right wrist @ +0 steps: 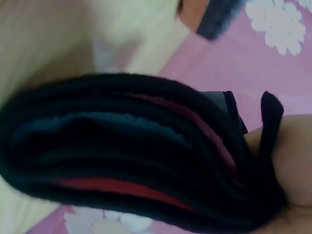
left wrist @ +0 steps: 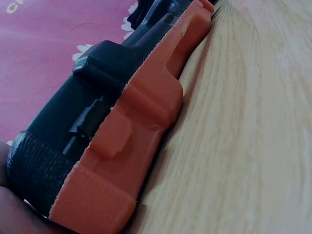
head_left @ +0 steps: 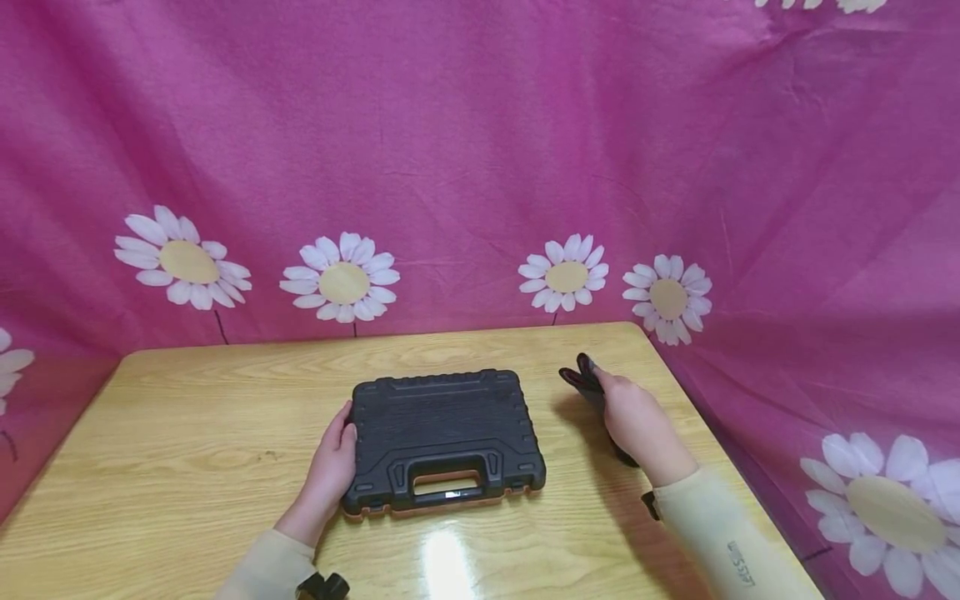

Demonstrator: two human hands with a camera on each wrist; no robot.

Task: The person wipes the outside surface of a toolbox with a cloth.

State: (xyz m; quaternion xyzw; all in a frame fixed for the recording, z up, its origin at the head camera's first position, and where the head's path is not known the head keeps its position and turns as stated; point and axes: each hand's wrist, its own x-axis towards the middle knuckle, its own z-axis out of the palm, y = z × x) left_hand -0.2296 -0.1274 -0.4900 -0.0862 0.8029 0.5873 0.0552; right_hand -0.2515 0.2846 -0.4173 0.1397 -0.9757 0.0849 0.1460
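Observation:
A black plastic carrying case [head_left: 442,417] with a built-in handle lies flat on the wooden table, handle side toward me. Its lower shell is orange, as the left wrist view shows of the case's front side [left wrist: 112,185]. My left hand [head_left: 330,467] rests along the case's left edge, thumb and fingers lying against it. To the right of the case, my right hand [head_left: 637,425] grips a folded black fabric piece [head_left: 592,387] above the table. In the right wrist view, this folded fabric [right wrist: 97,190] has thick black edging and shows red and grey layers in its folds.
The wooden table [head_left: 210,425] has rounded far corners. Behind it and on the right hangs a pink cloth [head_left: 450,167] with white daisies. A corner of the case [right wrist: 214,19] appears at the top of the right wrist view.

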